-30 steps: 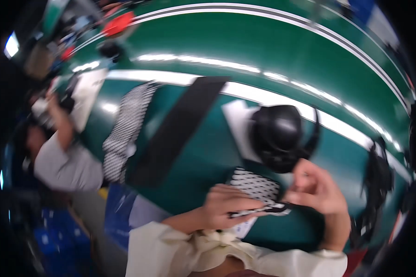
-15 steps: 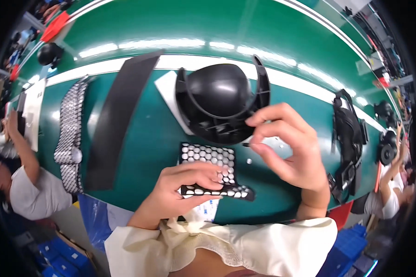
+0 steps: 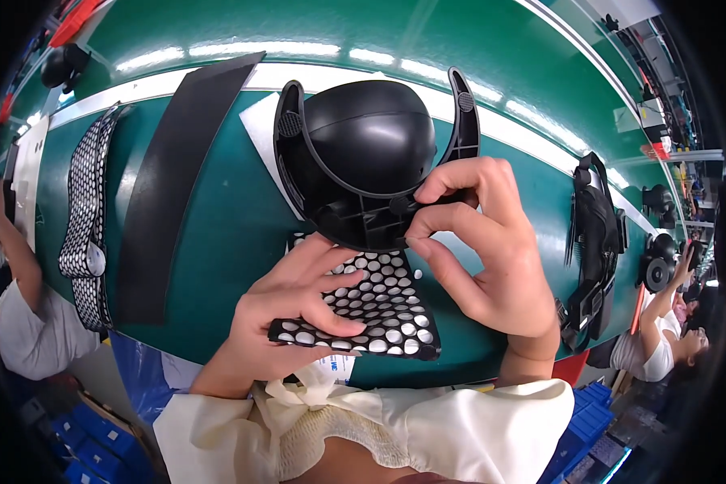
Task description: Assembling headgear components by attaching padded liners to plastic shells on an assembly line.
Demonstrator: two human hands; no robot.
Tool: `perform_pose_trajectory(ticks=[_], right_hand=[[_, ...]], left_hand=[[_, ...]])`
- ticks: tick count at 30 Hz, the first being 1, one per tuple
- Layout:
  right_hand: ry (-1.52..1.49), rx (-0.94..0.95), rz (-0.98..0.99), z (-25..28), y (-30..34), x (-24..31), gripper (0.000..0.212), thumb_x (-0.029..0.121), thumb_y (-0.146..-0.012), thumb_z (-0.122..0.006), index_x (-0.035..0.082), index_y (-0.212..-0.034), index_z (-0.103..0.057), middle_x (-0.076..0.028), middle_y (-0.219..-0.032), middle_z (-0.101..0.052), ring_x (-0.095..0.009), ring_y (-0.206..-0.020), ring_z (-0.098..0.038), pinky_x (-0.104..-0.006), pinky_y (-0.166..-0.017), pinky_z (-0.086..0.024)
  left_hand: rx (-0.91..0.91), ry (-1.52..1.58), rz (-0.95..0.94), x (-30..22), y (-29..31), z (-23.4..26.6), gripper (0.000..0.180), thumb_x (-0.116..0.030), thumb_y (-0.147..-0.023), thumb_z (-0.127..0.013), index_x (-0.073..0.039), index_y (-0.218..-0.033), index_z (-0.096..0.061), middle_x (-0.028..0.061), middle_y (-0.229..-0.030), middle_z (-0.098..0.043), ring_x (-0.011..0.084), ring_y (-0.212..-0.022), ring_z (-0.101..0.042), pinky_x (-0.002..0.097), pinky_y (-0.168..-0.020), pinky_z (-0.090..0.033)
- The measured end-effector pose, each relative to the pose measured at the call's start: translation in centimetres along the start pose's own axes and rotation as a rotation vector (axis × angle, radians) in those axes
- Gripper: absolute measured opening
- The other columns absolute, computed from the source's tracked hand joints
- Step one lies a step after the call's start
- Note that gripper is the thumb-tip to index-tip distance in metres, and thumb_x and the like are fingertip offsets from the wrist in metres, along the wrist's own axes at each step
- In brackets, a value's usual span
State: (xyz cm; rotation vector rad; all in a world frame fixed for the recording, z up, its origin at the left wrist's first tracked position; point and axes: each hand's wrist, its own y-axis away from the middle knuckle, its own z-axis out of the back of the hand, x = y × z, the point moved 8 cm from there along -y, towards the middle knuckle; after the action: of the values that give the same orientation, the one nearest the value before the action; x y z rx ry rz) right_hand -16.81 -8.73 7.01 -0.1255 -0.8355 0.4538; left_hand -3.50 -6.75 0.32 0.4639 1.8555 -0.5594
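Note:
A glossy black domed plastic shell (image 3: 371,133) with two upright curved arms stands in front of me, its ribbed base toward me. Dark round pads sit on its arms and base. My right hand (image 3: 484,250) is closed at the right side of the base, with thumb and fingertips against the rim; whether a small piece is between them is hidden. My left hand (image 3: 290,302) grips a black sheet with rows of white round pads (image 3: 395,310), its near edge curled up, thumb below and fingers on top. The left forefinger reaches the shell's lower edge.
Left lie a long dark grey strip (image 3: 185,177) and a folded dotted strip (image 3: 82,198). A white sheet (image 3: 268,145) lies partly behind the shell. Black strapped gear (image 3: 597,242) is at the right. Co-workers sit on both sides, and blue bins (image 3: 581,423) stand below the table.
My right hand has moved in from beside the shell to its base rim. My left hand has gripped the dotted sheet and shifted toward the shell. The whole view has shifted slightly.

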Motion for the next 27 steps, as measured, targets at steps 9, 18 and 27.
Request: perform_pose_trajectory(ticks=[9, 18, 27], right_hand=[[0.135, -0.046, -0.005, 0.2, -0.1, 0.8, 0.015, -0.004, -0.057, -0.063, 0.002, -0.070, -0.057, -0.007, -0.085, -0.048, -0.022, -0.079, -0.046, -0.0285, -0.065, -0.039], [0.256, -0.075, 0.024, 0.6, -0.6, 0.3, 0.031, 0.002, -0.047, -0.073, 0.004, -0.069, -0.052, -0.006, -0.074, -0.050, -0.023, -0.069, -0.046, -0.0299, -0.061, -0.038], [0.488, -0.247, 0.668, -1.3, 2.2, 0.1, 0.024, 0.011, -0.064, -0.057, 0.011, -0.088, -0.062, -0.006, -0.092, -0.061, -0.018, -0.085, -0.058, -0.0280, -0.072, -0.045]], left_hand=[[-0.033, 0.143, -0.029, 0.1, 0.3, 0.2, 0.026, 0.016, -0.057, -0.064, 0.003, -0.080, -0.064, 0.0304, -0.124, -0.029, 0.0412, -0.118, -0.034, 0.0494, -0.093, -0.035], [-0.040, 0.117, -0.043, 0.2, 0.2, 0.5, 0.022, 0.012, -0.061, -0.064, 0.003, -0.081, -0.064, 0.0314, -0.130, -0.021, 0.0420, -0.119, -0.032, 0.0494, -0.093, -0.035], [-0.018, 0.060, -0.073, 0.2, 0.0, 0.5, 0.022, 0.010, -0.060, -0.065, 0.003, -0.080, -0.064, 0.0324, -0.129, -0.022, 0.0421, -0.118, -0.034, 0.0493, -0.093, -0.036]])
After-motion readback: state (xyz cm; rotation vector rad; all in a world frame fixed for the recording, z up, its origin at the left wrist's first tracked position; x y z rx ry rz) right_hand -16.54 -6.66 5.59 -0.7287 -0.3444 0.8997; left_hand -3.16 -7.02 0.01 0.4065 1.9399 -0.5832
